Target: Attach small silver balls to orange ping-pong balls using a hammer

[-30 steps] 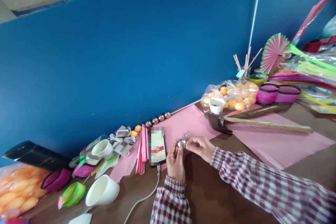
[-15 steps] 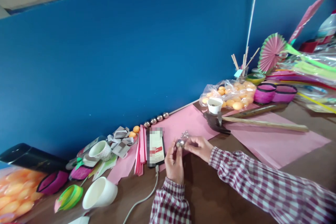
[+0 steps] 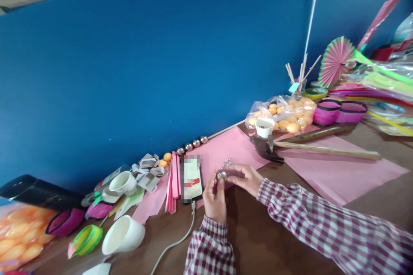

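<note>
Left hand [image 3: 215,201] pinching silver ball [image 3: 222,174] between thumb and fingers, just above the near edge of pink sheet [image 3: 226,144]. Right hand [image 3: 247,179] at ball's right side, thumb and forefinger slightly parted; can't tell if anything small is between them. Small clear pieces [image 3: 227,162] on sheet, just beyond the fingers. Phone [image 3: 192,182] left of ball, cable [image 3: 172,244] plugged into near end. Row of 4 shiny balls [image 3: 196,143] far side, along blue wall [image 3: 155,64]. Right: hammer [image 3: 325,150], small white cup [image 3: 264,132] behind its head.
</note>
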Available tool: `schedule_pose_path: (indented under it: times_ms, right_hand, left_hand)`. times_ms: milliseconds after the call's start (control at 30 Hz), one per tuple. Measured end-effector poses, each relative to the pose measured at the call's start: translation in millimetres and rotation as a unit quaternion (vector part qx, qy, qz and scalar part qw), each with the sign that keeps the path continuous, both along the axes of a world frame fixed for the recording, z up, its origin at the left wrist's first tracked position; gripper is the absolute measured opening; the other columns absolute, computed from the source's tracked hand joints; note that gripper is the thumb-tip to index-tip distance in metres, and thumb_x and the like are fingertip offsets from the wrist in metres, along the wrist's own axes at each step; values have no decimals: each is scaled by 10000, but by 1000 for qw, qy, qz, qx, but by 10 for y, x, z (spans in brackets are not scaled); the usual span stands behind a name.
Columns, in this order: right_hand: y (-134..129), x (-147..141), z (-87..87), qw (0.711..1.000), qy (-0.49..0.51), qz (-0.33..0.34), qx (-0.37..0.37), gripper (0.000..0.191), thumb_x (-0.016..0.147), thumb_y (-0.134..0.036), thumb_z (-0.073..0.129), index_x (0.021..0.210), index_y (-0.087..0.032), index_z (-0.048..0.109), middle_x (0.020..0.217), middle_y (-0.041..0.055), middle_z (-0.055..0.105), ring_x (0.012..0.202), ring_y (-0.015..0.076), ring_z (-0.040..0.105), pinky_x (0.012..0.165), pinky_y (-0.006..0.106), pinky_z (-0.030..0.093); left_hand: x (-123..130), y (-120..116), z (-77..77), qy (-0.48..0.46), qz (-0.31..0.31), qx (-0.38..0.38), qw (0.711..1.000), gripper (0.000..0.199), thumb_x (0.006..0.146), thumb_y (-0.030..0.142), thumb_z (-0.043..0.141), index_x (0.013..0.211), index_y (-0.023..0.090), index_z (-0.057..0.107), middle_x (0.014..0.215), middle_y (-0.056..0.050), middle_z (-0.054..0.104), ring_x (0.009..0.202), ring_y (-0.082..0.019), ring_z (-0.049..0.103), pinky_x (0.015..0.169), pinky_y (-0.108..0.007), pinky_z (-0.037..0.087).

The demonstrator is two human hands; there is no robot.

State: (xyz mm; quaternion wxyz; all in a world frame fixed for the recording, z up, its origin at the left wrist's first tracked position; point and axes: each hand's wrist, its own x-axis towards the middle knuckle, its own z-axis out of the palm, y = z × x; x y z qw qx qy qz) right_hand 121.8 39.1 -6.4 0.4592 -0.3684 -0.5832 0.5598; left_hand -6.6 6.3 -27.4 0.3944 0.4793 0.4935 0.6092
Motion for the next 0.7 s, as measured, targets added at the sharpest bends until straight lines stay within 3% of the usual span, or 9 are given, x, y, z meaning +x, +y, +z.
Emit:
schedule_pose_path:
  times_ms: [533,700]
  right_hand:
    - [-36,-46,50,1000,15,-14,-16,346,639,-349,636,917,-145,610,934,64,646,919,218,581,833,381,473]
    - [-22,-40,42,1000,18,8,-2,315,684,-332,598,932,-140,589,956,70,624,858,192,591,773,341,494]
  left_hand:
    - [13,-12,4,15,0,3,1000,389,734,281,544,1109,176,532,1178,-78,527,1151,-218,406,980,-358,303]
    - [41,-15,26,-47,-1,-16,999,399,718,300,562,1099,184,542,1161,-79,541,1131,-224,428,968,-356,320]
